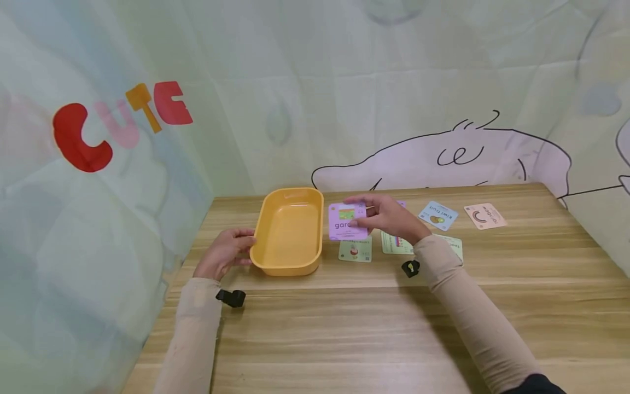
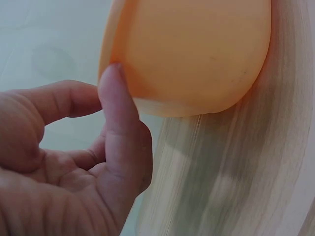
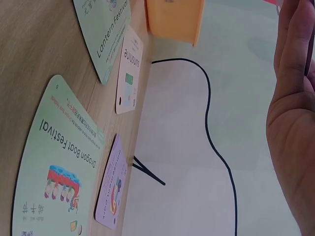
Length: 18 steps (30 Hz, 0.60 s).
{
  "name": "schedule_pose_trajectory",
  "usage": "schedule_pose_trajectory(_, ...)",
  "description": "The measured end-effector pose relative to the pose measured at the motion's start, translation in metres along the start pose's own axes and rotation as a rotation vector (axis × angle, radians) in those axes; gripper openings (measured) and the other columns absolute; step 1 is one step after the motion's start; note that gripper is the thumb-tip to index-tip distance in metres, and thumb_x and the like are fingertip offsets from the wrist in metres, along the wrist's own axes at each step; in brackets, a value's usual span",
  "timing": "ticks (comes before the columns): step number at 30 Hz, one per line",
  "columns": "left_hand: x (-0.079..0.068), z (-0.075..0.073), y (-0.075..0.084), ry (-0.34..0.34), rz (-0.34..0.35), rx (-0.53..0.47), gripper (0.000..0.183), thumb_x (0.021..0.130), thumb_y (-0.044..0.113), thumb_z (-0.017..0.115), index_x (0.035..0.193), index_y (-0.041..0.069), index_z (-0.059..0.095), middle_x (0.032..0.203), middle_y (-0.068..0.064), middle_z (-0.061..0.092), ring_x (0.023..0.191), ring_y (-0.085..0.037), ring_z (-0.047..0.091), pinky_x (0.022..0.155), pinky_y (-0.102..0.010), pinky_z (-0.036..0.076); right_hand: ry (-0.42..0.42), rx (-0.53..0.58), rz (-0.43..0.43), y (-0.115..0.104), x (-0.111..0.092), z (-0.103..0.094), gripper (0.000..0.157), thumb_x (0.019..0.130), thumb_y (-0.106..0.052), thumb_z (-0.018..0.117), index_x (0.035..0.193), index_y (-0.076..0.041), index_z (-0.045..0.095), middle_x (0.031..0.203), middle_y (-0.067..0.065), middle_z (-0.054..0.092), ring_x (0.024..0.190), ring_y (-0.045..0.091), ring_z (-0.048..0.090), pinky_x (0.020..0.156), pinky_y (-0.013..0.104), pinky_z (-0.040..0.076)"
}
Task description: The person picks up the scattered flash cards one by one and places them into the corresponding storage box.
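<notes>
My left hand (image 1: 223, 254) pinches the left rim of a yellow plastic tray (image 1: 287, 235). In the left wrist view the thumb (image 2: 118, 103) lies against the tray's wall, with a finger on the other side. My right hand (image 1: 394, 218) holds a purple picture card (image 1: 339, 227), lettered "gar..." and partly covered by the fingers, up above the table to the right of the tray. Below it lies a green Lantern Festival card (image 1: 355, 251). The right wrist view shows the right hand (image 3: 295, 108) at its edge, with the held card out of sight.
On the wooden table (image 1: 315, 334) lie a Dragon Boat Festival card (image 3: 59, 167), an amusement park card (image 3: 112, 187), a sunshine card (image 3: 129, 71), a kiwi fruit card (image 1: 438, 215), a rainbow card (image 1: 485, 215) and another green card (image 1: 454, 246), partly behind the right sleeve. A printed curtain (image 1: 295, 109) stands behind.
</notes>
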<state>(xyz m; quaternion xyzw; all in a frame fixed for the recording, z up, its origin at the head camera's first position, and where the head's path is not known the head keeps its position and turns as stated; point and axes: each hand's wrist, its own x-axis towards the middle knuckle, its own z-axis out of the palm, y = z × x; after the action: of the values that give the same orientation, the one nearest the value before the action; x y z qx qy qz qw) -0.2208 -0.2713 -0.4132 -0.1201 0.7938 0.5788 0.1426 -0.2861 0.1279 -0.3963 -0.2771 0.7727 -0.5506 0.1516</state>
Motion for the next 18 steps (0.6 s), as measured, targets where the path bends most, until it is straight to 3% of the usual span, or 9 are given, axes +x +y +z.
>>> schedule_pose_trajectory(8, -0.0001, -0.0003, 0.0004, 0.003, -0.002, 0.0, 0.045, 0.104, 0.02, 0.057, 0.142, -0.002, 0.047, 0.123, -0.014, 0.058, 0.09, -0.019, 0.065, 0.072, -0.029, 0.061, 0.001, -0.007, -0.01, -0.0006, 0.0037, 0.0033, 0.053, 0.088, -0.024, 0.082, 0.137, -0.024, 0.063, 0.116, 0.01, 0.069, 0.091, 0.029, 0.072, 0.074, 0.052, 0.061)
schedule_pose_trajectory(15, 0.0007, 0.001, 0.0014, 0.02, -0.021, -0.002, 0.044, 0.104, 0.018, 0.058, 0.141, -0.002, 0.048, 0.12, -0.013, 0.058, 0.089, -0.018, 0.064, 0.072, -0.03, 0.061, -0.002, -0.019, -0.011, -0.0013, 0.0073, 0.0081, 0.052, 0.088, -0.026, 0.082, 0.137, -0.025, 0.064, 0.12, 0.008, 0.068, 0.091, 0.027, 0.071, 0.071, 0.04, 0.062)
schedule_pose_trajectory(18, 0.0004, 0.0011, 0.002, 0.021, -0.019, -0.006, 0.043, 0.103, 0.018, 0.058, 0.141, -0.002, 0.048, 0.119, -0.013, 0.059, 0.087, -0.018, 0.064, 0.072, -0.03, 0.061, 0.001, -0.017, -0.009, -0.002, 0.0088, 0.01, 0.052, 0.087, -0.025, 0.082, 0.137, -0.025, 0.064, 0.121, 0.008, 0.068, 0.092, 0.027, 0.071, 0.072, 0.041, 0.062)
